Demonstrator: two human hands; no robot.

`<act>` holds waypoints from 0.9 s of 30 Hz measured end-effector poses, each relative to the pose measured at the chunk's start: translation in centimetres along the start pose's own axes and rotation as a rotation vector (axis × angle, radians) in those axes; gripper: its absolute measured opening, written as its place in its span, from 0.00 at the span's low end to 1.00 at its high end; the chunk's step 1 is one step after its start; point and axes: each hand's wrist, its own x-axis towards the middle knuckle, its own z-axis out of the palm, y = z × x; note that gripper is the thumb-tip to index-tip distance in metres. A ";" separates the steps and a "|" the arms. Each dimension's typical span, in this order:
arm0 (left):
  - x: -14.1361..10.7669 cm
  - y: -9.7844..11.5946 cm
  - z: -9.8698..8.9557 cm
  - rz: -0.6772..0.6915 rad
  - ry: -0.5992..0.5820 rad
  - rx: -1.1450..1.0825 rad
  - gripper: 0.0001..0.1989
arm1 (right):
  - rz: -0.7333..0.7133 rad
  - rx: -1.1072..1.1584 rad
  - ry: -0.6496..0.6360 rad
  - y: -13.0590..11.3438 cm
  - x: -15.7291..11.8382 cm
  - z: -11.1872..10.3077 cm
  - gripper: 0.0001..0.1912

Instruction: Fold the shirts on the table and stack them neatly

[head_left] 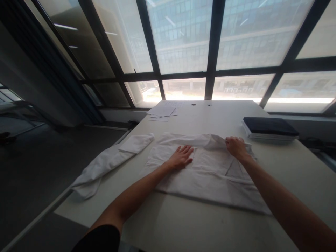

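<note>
White cloth lies under our flat, open left hand [181, 157] while our right grip [234, 144] pinches the garment's [207, 175] far edge.

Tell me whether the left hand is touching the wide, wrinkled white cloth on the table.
Touching. The head view shows the left hand resting palm down on the wide white cloth, fingers spread.

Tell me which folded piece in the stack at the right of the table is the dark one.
The top piece: it is dark, nearly black, whereas the pieces beneath it are white.
</note>
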 end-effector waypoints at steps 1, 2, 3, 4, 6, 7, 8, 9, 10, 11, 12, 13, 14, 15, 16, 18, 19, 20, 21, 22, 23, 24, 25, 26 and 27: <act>-0.1 0.2 0.6 0.003 -0.019 0.016 0.30 | 0.000 -0.004 0.002 0.0 0.0 0.0 0.15; -0.2 0.3 1.0 0.006 -0.031 0.025 0.31 | -0.001 -0.005 0.006 0.0 0.0 -0.1 0.15; -0.3 0.4 1.3 0.006 -0.042 0.028 0.31 | -0.004 -0.005 0.011 0.1 0.0 -0.1 0.15; -0.3 0.3 1.4 0.003 -0.052 0.026 0.31 | -0.007 -0.003 0.017 0.1 0.1 -0.1 0.15; -0.1 -0.1 1.2 0.001 -0.076 0.005 0.31 | -0.006 0.003 0.026 0.1 0.1 -0.1 0.15; 0.3 -0.5 0.8 0.005 -0.089 -0.019 0.30 | -0.002 0.006 0.027 0.1 0.1 0.0 0.15; 0.8 -1.1 0.4 0.005 -0.085 -0.049 0.28 | 0.003 0.008 0.026 0.1 0.1 -0.1 0.15; 1.4 -1.8 -0.3 -0.004 -0.056 -0.077 0.25 | 0.007 0.009 0.023 0.0 0.1 -0.1 0.15; 2.2 -2.7 -1.0 -0.024 -0.003 -0.094 0.23 | 0.010 0.009 0.019 0.0 0.1 -0.1 0.15; 3.0 -3.6 -1.8 -0.057 0.069 -0.100 0.22 | 0.012 0.008 0.015 -0.1 0.1 -0.1 0.15; 3.9 -4.4 -2.7 -0.099 0.152 -0.082 0.21 | 0.013 0.007 0.011 -0.1 0.1 -0.2 0.15; 4.7 -5.0 -3.5 -0.139 0.210 -0.055 0.21 | 0.014 0.005 0.008 -0.1 0.1 -0.2 0.15; 5.5 -5.3 -4.2 -0.166 0.247 -0.028 0.22 | 0.014 0.004 0.007 -0.1 0.1 -0.3 0.15; 6.1 -5.2 -4.6 -0.163 0.258 -0.005 0.23 | 0.014 0.004 0.009 -0.1 0.1 -0.3 0.15; 6.6 -4.8 -4.9 -0.125 0.249 0.011 0.24 | 0.012 0.005 0.013 -0.1 0.1 -0.3 0.15; 6.9 -2.9 -4.4 0.024 0.207 0.021 0.25 | 0.011 0.008 0.019 0.0 0.2 -0.2 0.15; 6.7 -1.7 -3.7 0.113 0.188 0.019 0.25 | 0.012 0.010 0.019 0.0 0.2 -0.2 0.15; 6.2 -0.5 -2.8 0.149 0.198 0.009 0.24 | 0.014 0.013 0.018 0.1 0.3 -0.1 0.15; 5.7 0.6 -1.8 0.129 0.223 -0.005 0.23 | 0.014 0.016 0.016 0.1 0.3 0.0 0.15; 5.0 1.5 -0.8 0.085 0.244 -0.019 0.23 | 0.014 0.019 0.014 0.1 0.3 0.1 0.15; 4.2 2.2 0.2 0.049 0.243 -0.031 0.23 | 0.010 0.021 0.016 0.1 0.3 0.2 0.15; 3.5 2.6 1.1 0.021 0.225 -0.038 0.24 | 0.007 0.019 0.017 0.1 0.3 0.4 0.15; 2.9 2.8 1.8 0.009 0.188 -0.041 0.25 | 0.007 0.014 0.016 0.1 0.3 0.6 0.15; 2.5 2.9 2.4 0.011 0.142 -0.041 0.27 | 0.008 0.007 0.015 0.1 0.3 0.7 0.14; 2.1 2.9 2.8 0.019 0.098 -0.041 0.29 | 0.012 0.000 0.015 0.1 0.4 0.9 0.15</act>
